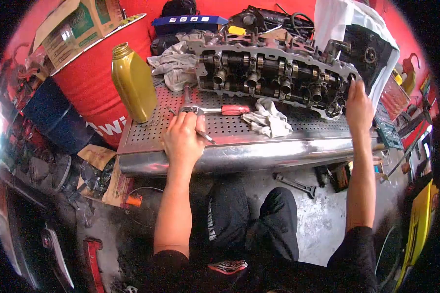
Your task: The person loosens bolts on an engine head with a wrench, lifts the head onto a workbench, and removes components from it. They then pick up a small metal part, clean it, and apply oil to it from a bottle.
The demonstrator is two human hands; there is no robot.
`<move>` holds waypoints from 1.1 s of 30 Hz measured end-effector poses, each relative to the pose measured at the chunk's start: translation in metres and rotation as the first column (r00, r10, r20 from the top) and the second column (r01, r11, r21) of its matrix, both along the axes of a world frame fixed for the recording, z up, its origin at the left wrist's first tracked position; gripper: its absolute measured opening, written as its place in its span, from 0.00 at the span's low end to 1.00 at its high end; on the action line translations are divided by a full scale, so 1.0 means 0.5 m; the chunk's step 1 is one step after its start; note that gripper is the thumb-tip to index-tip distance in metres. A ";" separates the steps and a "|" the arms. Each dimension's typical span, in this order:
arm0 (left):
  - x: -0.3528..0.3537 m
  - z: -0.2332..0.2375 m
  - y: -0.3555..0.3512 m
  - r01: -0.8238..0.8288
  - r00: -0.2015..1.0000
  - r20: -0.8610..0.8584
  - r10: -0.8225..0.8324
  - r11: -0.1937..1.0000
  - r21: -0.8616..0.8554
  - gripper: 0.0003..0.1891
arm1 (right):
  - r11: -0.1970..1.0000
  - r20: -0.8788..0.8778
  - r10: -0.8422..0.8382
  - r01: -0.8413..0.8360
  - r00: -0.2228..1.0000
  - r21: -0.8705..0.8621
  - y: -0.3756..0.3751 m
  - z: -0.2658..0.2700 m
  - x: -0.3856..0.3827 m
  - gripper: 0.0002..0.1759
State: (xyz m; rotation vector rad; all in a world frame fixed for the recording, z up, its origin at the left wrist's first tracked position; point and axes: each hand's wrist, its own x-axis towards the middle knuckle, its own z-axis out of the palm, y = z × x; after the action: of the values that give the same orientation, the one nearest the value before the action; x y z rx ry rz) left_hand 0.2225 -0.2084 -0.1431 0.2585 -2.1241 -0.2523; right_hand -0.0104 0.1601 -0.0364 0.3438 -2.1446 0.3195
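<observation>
steel, thin and rod-like, shows under the curled fingers (196, 123) of the left hand (183, 139): a slim metal tool (204, 136) pinned against the perforated steel bench (147, 132). the right hand (359, 110) lies with stretched fingers on the end of the grey aluminium cylinder head (273, 73), gripping nothing, bracing it. this looks like picking a tool; the next move calls for a clear reach to the head. a red-handled ratchet (215, 110) and crumpled white rag (269, 121) lie between, and a gold plastic oil bottle (132, 83) stands to the left
</observation>
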 end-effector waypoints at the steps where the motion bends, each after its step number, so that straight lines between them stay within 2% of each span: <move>1: 0.001 -0.001 0.001 -0.004 1.000 -0.006 0.004 1.000 0.000 0.11 | 1.000 0.019 0.011 -0.010 1.000 -0.028 0.004 -0.038 0.014 0.17; 4: 0.002 -0.007 0.004 0.000 1.000 -0.025 -0.001 1.000 -0.010 0.11 | 0.999 0.070 0.017 -0.015 0.997 -0.034 0.027 -0.130 0.011 0.20; 6: 0.000 -0.002 -0.002 -0.003 0.999 -0.039 0.002 1.000 -0.014 0.11 | 0.959 0.063 0.123 -0.102 0.990 -0.263 0.044 -0.107 -0.011 0.21; 7: 0.000 -0.002 0.000 0.003 0.999 -0.035 -0.004 1.000 -0.011 0.11 | 0.955 -0.055 0.179 -0.187 0.982 -0.230 0.021 -0.059 0.014 0.21; 8: 0.000 -0.003 0.004 0.019 0.999 -0.025 -0.019 1.000 -0.009 0.10 | 0.968 -0.046 0.195 -0.199 0.980 -0.151 0.001 -0.009 0.036 0.19; 10: -0.004 0.001 0.006 0.023 1.000 0.002 -0.023 1.000 -0.011 0.10 | 0.989 -0.008 0.098 -0.096 0.995 0.111 0.012 0.017 -0.025 0.17; 13: 0.000 -0.003 0.003 0.007 1.000 -0.025 -0.007 1.000 -0.001 0.11 | 0.994 0.094 0.027 -0.037 0.995 0.104 0.005 0.022 -0.006 0.16; 16: 0.000 -0.006 0.002 0.007 0.999 -0.036 -0.007 1.000 0.009 0.12 | 0.998 0.051 0.007 -0.009 0.999 0.055 0.035 -0.106 0.007 0.17; 18: -0.001 -0.009 0.004 0.026 0.998 -0.065 -0.026 1.000 0.011 0.12 | 0.979 0.248 -0.127 0.082 0.960 0.186 0.057 -0.168 0.030 0.16; 20: -0.001 -0.008 0.002 0.016 0.999 -0.050 -0.016 1.000 0.005 0.12 | 0.992 0.238 0.010 0.019 0.971 -0.121 0.086 -0.151 -0.005 0.17; 21: -0.001 -0.010 -0.002 0.029 0.998 -0.054 -0.030 1.000 -0.005 0.12 | 0.974 0.229 0.058 -0.005 0.972 -0.227 0.081 -0.107 -0.004 0.19; 22: 0.002 -0.013 0.005 0.021 1.000 0.002 -0.021 1.000 -0.003 0.11 | 0.970 -0.056 0.225 -0.218 0.973 0.111 0.056 -0.007 0.014 0.21; 23: 0.002 -0.007 0.004 0.002 0.999 0.032 -0.001 1.000 -0.003 0.11 | 0.978 0.019 0.196 -0.197 0.980 0.065 0.029 0.030 0.015 0.21; 24: 0.001 -0.004 0.002 -0.022 0.998 0.057 0.022 1.000 -0.001 0.11 | 0.981 0.096 0.126 -0.138 0.987 0.133 0.030 0.043 -0.023 0.21; 26: 0.002 -0.009 0.000 -0.035 0.998 0.060 0.034 0.999 0.002 0.11 | 0.966 0.018 0.041 -0.044 0.999 0.254 0.023 0.042 -0.039 0.19; 29: 0.000 -0.007 0.002 -0.030 0.998 0.047 0.030 0.999 0.013 0.11 | 0.991 0.022 -0.046 0.043 0.999 0.124 0.023 -0.053 0.004 0.16; 30: 0.001 -0.006 0.003 -0.029 0.999 0.041 0.028 1.000 0.008 0.11 | 0.991 0.077 -0.028 0.018 0.997 0.131 0.045 -0.090 -0.003 0.16; 32: 0.005 -0.002 -0.001 -0.027 0.999 0.039 0.027 1.000 -0.002 0.11 | 0.998 0.165 0.002 -0.011 0.986 0.056 0.033 -0.092 0.043 0.17; 33: 0.005 -0.001 -0.001 -0.025 0.999 0.042 0.025 1.000 -0.003 0.11 | 0.988 0.153 0.145 -0.134 0.978 -0.079 0.032 -0.073 0.037 0.18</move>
State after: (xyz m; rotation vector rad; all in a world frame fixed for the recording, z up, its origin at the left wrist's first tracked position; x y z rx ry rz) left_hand 0.2248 -0.2088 -0.1438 0.2910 -2.1613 -0.2311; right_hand 0.0082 0.1760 -0.0730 0.4434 -2.2637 0.5143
